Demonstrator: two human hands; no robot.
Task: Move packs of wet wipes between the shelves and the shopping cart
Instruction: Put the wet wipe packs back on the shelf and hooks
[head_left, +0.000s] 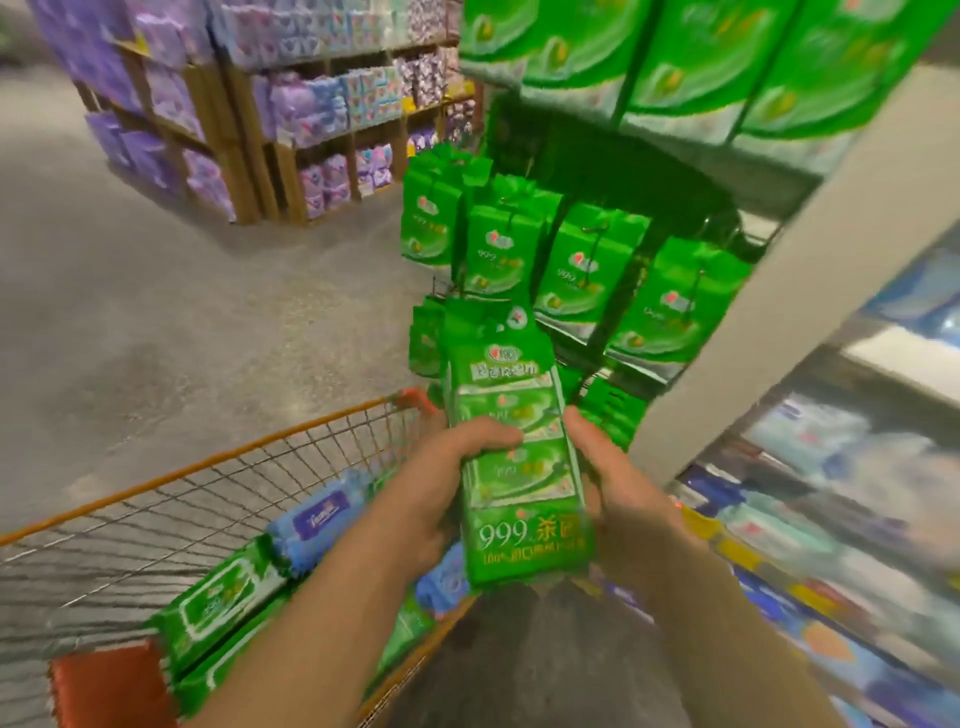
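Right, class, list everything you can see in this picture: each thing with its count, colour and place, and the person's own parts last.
held wipes pack: one, green, upright between both hands, above the cart's right edge
shopping cart: one, orange-rimmed wire, lower left
green packs in cart: at least two, lying flat
blue packs in cart: at least two, beside the green ones
hanging green packs: several, on the rack ahead
large green packs: several, top shelf, upper right
purple packs: many, wooden shelves across the aisle
blurred blue and white goods: count unclear, right-hand shelves
floor: grey
left hand: grips the held pack's left side
right hand: grips its right side
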